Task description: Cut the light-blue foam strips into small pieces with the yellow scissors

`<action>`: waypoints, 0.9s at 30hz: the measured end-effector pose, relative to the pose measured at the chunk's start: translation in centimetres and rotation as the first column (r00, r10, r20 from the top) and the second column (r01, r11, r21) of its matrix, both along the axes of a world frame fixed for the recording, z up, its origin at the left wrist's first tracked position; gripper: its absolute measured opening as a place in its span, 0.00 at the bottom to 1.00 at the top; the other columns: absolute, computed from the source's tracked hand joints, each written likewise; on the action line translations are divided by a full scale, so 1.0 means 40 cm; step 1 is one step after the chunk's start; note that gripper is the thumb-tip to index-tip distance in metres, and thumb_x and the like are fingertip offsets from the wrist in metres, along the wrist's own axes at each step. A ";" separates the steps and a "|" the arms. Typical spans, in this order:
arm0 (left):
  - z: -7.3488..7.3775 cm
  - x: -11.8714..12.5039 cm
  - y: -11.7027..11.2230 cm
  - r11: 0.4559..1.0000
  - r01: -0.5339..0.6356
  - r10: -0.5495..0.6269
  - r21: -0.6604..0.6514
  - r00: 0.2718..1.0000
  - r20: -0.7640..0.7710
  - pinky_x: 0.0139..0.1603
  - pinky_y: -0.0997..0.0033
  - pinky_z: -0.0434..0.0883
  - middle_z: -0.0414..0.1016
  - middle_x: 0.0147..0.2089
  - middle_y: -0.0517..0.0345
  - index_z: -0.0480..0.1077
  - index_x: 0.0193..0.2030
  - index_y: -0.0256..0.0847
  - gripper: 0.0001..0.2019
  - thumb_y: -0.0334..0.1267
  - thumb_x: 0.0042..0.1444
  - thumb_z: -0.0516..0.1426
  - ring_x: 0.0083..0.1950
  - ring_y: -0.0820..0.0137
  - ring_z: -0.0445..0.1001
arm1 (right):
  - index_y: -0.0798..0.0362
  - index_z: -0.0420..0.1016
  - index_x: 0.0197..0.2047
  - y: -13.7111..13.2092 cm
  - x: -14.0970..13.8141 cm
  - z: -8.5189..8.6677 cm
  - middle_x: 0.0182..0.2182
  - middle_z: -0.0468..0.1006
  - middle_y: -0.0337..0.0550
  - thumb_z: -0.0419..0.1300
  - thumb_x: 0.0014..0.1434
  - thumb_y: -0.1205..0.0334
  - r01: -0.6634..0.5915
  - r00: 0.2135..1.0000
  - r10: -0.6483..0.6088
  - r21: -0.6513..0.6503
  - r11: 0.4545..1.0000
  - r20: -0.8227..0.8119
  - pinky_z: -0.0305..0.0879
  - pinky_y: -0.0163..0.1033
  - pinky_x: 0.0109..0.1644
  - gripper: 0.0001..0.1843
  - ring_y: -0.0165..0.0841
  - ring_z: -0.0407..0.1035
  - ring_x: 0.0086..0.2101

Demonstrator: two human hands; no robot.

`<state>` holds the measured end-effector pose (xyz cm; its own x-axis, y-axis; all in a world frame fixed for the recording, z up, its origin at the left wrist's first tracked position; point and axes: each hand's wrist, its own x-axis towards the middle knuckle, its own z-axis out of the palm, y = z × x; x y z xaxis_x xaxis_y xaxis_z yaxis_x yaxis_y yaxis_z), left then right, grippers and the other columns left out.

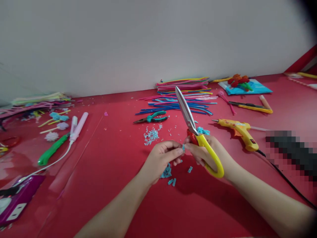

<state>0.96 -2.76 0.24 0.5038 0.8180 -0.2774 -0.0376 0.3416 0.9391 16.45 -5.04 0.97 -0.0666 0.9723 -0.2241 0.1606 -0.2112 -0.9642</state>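
Note:
Between the fingertips of my left hand (pixel 162 160) is a small blue piece (pixel 183 148), perhaps cut from a pipe cleaner. My right hand (pixel 210 152) keeps a pair of scissors (pixel 187 119) with yellow and red handles in its grip, blades pointing up and away, while its thumb and finger touch the same blue piece. Short blue cut pieces (pixel 166 171) lie beneath my hands, partly hidden by the left one. Behind the hands are a heap of fine blue clippings (pixel 151 135) and a bunch of blue pieces (pixel 203 131), half covered by the scissors and right hand.
Pliers (pixel 151 118) lie beyond the clippings, before rows of coloured pipe cleaners (pixel 178 107). To the right, a yellow glue gun (pixel 237 130) trails a black cord. A pink corded tool (pixel 78 127), a green-handled tool (pixel 53 148) and a purple box (pixel 21 200) are at left.

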 end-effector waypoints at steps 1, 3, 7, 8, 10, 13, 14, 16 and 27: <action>0.000 0.000 0.000 1.000 0.011 -0.011 0.003 1.000 -0.017 0.26 0.78 0.61 0.66 0.24 0.61 0.68 0.29 0.35 0.07 0.38 0.47 0.55 0.24 0.79 0.63 | 0.53 0.64 0.29 0.000 0.001 0.001 0.09 0.57 0.27 0.55 0.48 0.55 -0.017 1.000 0.017 -0.003 1.000 -0.003 0.48 0.28 0.14 0.10 0.22 0.52 0.11; 0.001 0.001 -0.001 0.999 0.031 -0.030 0.016 0.999 -0.041 0.26 0.78 0.61 0.65 0.24 0.61 0.68 0.29 0.35 0.08 0.38 0.48 0.55 0.24 0.79 0.63 | 0.53 0.63 0.27 0.000 0.003 0.003 0.09 0.57 0.27 0.55 0.48 0.56 -0.037 0.999 0.037 0.003 0.999 -0.001 0.48 0.27 0.14 0.09 0.21 0.51 0.11; 0.006 0.007 -0.003 0.996 -0.010 0.017 0.087 0.996 -0.083 0.24 0.78 0.61 0.63 0.23 0.62 0.68 0.28 0.35 0.07 0.38 0.46 0.56 0.22 0.79 0.61 | 0.53 0.60 0.25 -0.002 0.002 -0.004 0.11 0.55 0.27 0.55 0.47 0.59 -0.027 0.998 0.023 0.062 0.998 0.056 0.47 0.28 0.15 0.08 0.20 0.50 0.13; 0.007 0.009 -0.004 0.993 -0.033 0.044 0.115 0.995 -0.095 0.23 0.78 0.61 0.63 0.23 0.62 0.68 0.28 0.35 0.07 0.37 0.45 0.57 0.22 0.79 0.61 | 0.53 0.59 0.24 -0.002 0.001 -0.008 0.11 0.55 0.27 0.56 0.47 0.59 -0.026 0.996 0.019 0.084 0.996 0.085 0.47 0.28 0.16 0.08 0.20 0.50 0.13; 0.009 0.014 -0.007 0.981 -0.068 0.091 0.179 0.989 -0.120 0.23 0.78 0.61 0.62 0.24 0.62 0.68 0.26 0.36 0.05 0.36 0.44 0.57 0.23 0.79 0.61 | 0.53 0.58 0.24 -0.002 -0.003 -0.017 0.13 0.54 0.28 0.55 0.47 0.59 -0.022 0.990 0.004 0.128 0.992 0.143 0.47 0.28 0.18 0.09 0.20 0.49 0.15; 0.008 0.018 -0.012 0.961 -0.082 0.127 0.265 0.979 -0.157 0.24 0.78 0.61 0.63 0.25 0.61 0.69 0.25 0.36 0.03 0.34 0.43 0.57 0.24 0.78 0.62 | 0.53 0.57 0.24 -0.002 -0.007 -0.027 0.16 0.53 0.29 0.54 0.48 0.58 -0.013 0.979 -0.023 0.174 0.985 0.204 0.46 0.29 0.19 0.09 0.21 0.49 0.17; 0.007 0.018 -0.012 0.955 -0.082 0.132 0.284 0.978 -0.163 0.24 0.78 0.61 0.63 0.26 0.60 0.69 0.25 0.36 0.03 0.33 0.44 0.57 0.24 0.77 0.62 | 0.53 0.57 0.24 -0.001 -0.007 -0.027 0.16 0.54 0.30 0.54 0.48 0.58 -0.017 0.975 -0.022 0.178 0.984 0.219 0.45 0.29 0.19 0.09 0.22 0.49 0.18; 0.005 0.013 -0.010 0.947 -0.098 0.153 0.306 0.975 -0.161 0.24 0.78 0.62 0.64 0.25 0.61 0.69 0.25 0.37 0.03 0.34 0.44 0.57 0.24 0.77 0.62 | 0.53 0.58 0.24 0.001 -0.003 -0.023 0.16 0.54 0.30 0.53 0.49 0.55 -0.049 0.965 0.001 0.174 0.983 0.262 0.45 0.30 0.19 0.10 0.22 0.50 0.18; 0.006 -0.025 0.027 0.845 -0.521 0.509 0.122 0.852 0.120 0.23 0.79 0.60 0.65 0.22 0.62 0.68 0.29 0.35 0.06 0.34 0.43 0.59 0.22 0.80 0.62 | 0.51 0.59 0.29 -0.001 0.038 -0.029 0.16 0.64 0.35 0.50 0.49 0.43 -0.323 0.528 0.026 0.172 0.930 0.849 0.44 0.32 0.22 0.18 0.27 0.58 0.18</action>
<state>-0.03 -1.70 0.47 0.0138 0.9935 -0.1131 -0.2466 0.1130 0.9625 17.95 -5.10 -0.20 -0.1734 0.9849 -0.0009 0.9105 0.1599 -0.3814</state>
